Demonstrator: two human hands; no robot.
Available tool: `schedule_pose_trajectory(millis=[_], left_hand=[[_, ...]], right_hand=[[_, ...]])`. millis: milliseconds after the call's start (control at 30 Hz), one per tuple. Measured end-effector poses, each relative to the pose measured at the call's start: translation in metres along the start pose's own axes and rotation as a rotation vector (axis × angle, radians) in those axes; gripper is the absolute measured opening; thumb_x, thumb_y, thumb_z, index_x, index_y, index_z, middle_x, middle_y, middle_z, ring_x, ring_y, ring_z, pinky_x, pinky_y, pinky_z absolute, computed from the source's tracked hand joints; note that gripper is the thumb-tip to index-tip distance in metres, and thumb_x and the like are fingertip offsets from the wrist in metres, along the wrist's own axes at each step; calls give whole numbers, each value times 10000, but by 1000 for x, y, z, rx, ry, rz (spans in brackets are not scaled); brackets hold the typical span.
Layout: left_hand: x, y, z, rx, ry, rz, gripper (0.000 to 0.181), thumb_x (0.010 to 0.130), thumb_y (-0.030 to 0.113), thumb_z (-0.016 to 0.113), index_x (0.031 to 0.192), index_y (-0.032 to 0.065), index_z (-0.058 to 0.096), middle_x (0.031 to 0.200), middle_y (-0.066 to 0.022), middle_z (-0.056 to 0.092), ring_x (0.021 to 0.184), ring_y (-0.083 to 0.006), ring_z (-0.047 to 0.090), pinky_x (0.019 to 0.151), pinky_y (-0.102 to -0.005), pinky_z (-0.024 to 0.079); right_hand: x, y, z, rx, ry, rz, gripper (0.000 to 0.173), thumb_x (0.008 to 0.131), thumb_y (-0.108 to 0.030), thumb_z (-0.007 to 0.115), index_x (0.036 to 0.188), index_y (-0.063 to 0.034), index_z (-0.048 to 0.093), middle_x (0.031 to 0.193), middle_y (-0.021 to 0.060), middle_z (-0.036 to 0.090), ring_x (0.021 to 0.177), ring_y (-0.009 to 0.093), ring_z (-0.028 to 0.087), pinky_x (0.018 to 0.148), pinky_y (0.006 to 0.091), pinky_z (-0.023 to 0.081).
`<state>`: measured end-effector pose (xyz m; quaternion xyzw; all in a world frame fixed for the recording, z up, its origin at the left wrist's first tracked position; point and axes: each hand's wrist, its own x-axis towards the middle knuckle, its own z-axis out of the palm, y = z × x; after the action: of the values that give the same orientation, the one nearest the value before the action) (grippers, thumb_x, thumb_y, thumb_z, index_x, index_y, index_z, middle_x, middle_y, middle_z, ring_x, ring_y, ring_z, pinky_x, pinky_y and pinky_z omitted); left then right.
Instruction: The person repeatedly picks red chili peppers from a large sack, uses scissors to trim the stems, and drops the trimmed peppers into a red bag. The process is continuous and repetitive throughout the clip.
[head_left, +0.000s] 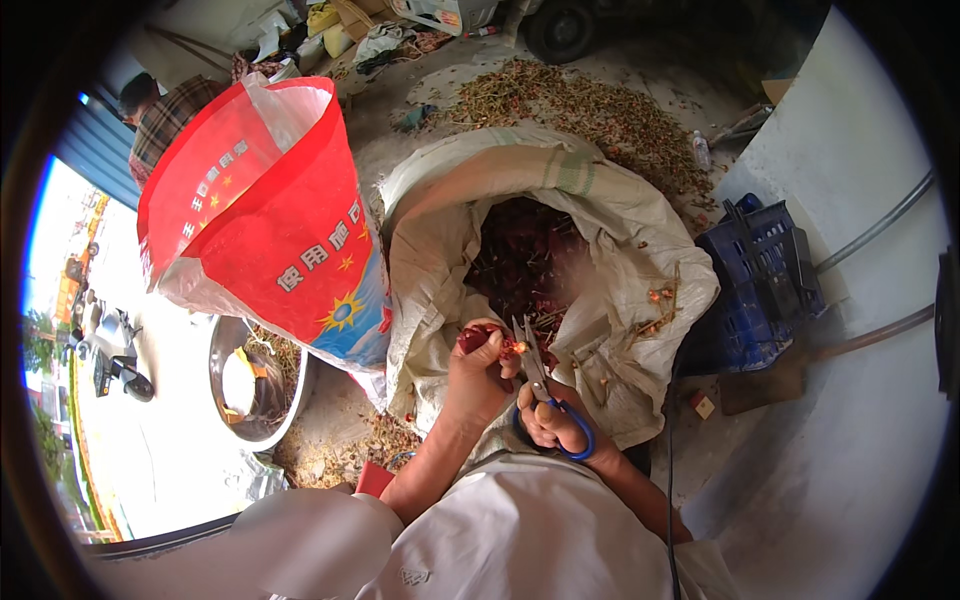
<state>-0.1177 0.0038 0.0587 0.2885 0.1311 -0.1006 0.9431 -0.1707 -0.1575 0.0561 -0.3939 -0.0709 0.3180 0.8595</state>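
My left hand (480, 371) holds a dark red dried pepper pod (474, 337), with its orange, cut-looking end turned right. My right hand (556, 424) grips blue-handled scissors (537, 367), whose blades stand slightly apart just right of that end. Both hands are over the near rim of a large white woven sack (480, 161), its mouth rolled open. Dark red pods with stems (525, 247) lie inside it. Stem bits cling to the sack's right fold.
A red printed sack (300, 225) stands left, above a metal basin (300, 397). A blue plastic crate (757, 292) is at right by the wall. Beyond lies a heap of stems (585, 112), near a plastic bottle (701, 150). Another person (176, 112) is at upper left. A black cable (670, 465) hangs near my right arm.
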Motion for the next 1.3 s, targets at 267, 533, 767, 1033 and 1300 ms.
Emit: schedule_pose_trajectory(millis=[267, 533, 767, 1033, 1300], left_hand=[[44, 49, -66, 77, 187, 207, 127, 887, 87, 687, 884, 76, 561, 778, -36, 574, 646, -139, 548, 557, -265, 447], [90, 57, 3, 1017, -147, 55, 226, 745, 24, 741, 935, 40, 620, 789, -36, 623, 708, -157, 607, 655, -305, 496], [136, -2, 26, 1835, -654, 299, 235, 696, 96, 742, 911, 52, 657, 836, -152, 671, 788, -278, 676, 714, -371, 525], [194, -59, -37, 2416, -625, 185, 207, 730, 149, 662, 917, 62, 688, 849, -174, 685, 850, -363, 673, 760, -448, 557], [160, -32, -29, 2173, -599, 480, 217, 737, 87, 622, 947, 68, 674, 886, -174, 671, 875, -368, 670, 750, -454, 555]], right_hand=[[-5, -19, 9, -1299, 347, -263, 387, 818, -369, 768, 896, -25, 610, 735, 122, 628, 612, 272, 615, 552, 388, 486], [-2, -1, -14, -1692, 364, -99, 407, 817, -415, 727, 922, -38, 613, 735, 166, 637, 686, 362, 649, 614, 462, 513], [-2, 1, -22, -1708, 412, 5, 405, 785, -418, 745, 933, -57, 635, 790, 180, 644, 721, 356, 668, 636, 461, 526], [2, 0, -25, -1799, 379, -54, 435, 729, -410, 779, 976, -78, 645, 830, 157, 614, 809, 343, 654, 711, 458, 510], [-3, -2, -30, -1775, 331, -59, 398, 733, -323, 768, 1010, -62, 651, 889, 188, 615, 850, 360, 638, 742, 471, 501]])
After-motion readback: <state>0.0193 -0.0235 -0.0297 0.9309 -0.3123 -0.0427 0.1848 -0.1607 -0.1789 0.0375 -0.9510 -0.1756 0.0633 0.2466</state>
